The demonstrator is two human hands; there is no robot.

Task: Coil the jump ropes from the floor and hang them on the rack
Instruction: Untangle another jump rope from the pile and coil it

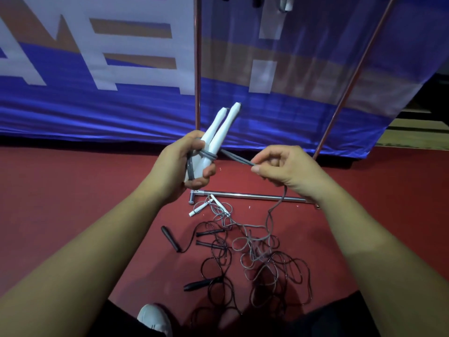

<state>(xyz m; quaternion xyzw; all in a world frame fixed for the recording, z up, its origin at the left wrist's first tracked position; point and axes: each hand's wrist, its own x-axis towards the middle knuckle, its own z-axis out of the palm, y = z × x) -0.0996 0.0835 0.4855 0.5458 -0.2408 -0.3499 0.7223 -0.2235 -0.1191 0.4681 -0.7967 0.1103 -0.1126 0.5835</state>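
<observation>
Grey rubbery cord [237,157] is pinched tight in the right hand [284,166], fingers [257,169] closed on it. The left hand [179,164] grips both smooth white tapered handles [223,125], a few wraps on. Barely started, I'd say: most of it trails onto the red floor [73,203], tangled with thin black ropes [201,284] by the rack [198,69].

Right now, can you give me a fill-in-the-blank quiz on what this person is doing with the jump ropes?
The left hand grips two ____ handles together. The right hand pinches the ____ cord wound around them. On the floor, the handle nearest the white shoe is ____.
Missing words: white; grey; black.
</observation>
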